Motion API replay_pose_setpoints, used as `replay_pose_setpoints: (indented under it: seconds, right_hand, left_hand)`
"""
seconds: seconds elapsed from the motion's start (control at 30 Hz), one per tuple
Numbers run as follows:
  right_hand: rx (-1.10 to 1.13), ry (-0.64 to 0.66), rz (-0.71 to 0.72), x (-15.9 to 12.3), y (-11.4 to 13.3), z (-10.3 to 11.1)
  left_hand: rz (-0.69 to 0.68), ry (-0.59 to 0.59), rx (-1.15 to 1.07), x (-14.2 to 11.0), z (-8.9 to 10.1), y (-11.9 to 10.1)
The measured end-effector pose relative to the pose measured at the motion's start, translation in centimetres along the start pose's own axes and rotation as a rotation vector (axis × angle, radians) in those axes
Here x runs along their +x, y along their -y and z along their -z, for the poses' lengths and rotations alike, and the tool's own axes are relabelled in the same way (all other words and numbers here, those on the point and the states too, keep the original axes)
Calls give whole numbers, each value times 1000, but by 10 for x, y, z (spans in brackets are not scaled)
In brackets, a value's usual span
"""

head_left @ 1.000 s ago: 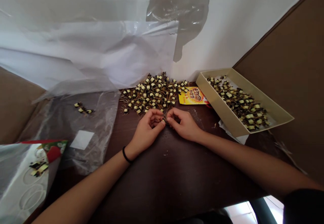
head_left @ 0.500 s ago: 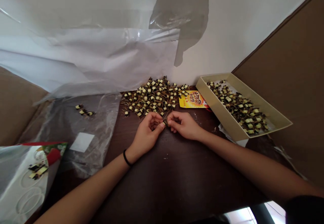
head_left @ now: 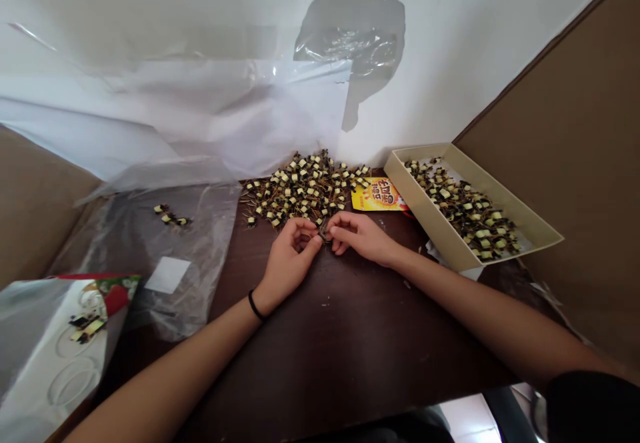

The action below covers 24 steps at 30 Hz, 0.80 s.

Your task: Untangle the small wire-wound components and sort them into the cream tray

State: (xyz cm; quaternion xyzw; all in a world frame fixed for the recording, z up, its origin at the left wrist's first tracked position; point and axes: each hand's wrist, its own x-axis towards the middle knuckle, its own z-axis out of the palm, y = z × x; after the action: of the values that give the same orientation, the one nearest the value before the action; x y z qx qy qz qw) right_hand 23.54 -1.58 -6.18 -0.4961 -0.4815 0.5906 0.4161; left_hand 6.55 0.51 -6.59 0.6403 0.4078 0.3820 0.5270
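Note:
Both hands meet at the near edge of a pile of small black-and-yellow coils [head_left: 305,186] with thin copper-coloured leads. Between my fingertips is one such small coil [head_left: 323,235], mostly covered by the fingers. My left hand [head_left: 291,253] is closed in a pinch at its left side, thumb against the index finger. From the right, my right hand [head_left: 361,237] pinches at the same piece with thumb and forefinger. Which leads each hand grips is too small to make out.
A shallow cream box [head_left: 430,213] on the right holds many similar coils. Beside it lies a yellow packet [head_left: 376,194]. Clear plastic sheeting [head_left: 200,256] with a few coils lies left, near a printed bag [head_left: 30,336] with more. Brown cardboard [head_left: 575,129] stands at the right.
The view has shifted slightly. Both hands stay together at the pile's edge, with the fingers slightly repositioned around the small coil.

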Motion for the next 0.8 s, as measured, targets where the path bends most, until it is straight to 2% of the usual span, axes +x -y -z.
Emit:
replay_pose_setpoints:
  seconds: [0.13,0.23,0.3,0.47,0.8]
  right_hand:
    - [-81,-77,100,-2,-7,-4]
    - [-244,-232,257,-5,-13,-9]
    - [-358,-287,352,-7,-14,-11]
    - [-480,-265,461,-10,-13,-14]
    - [-600,-152,490,-11,-13,-14]
  left_hand:
    - [27,-66,-54,0,-1,0]
    - [43,-92,-78,1,-1,-2]
    - [46,-97,-88,1,-2,-3]
    - [47,-93,-82,0,-2,-4]
    - [68,-60,-120,1,-2,-4]
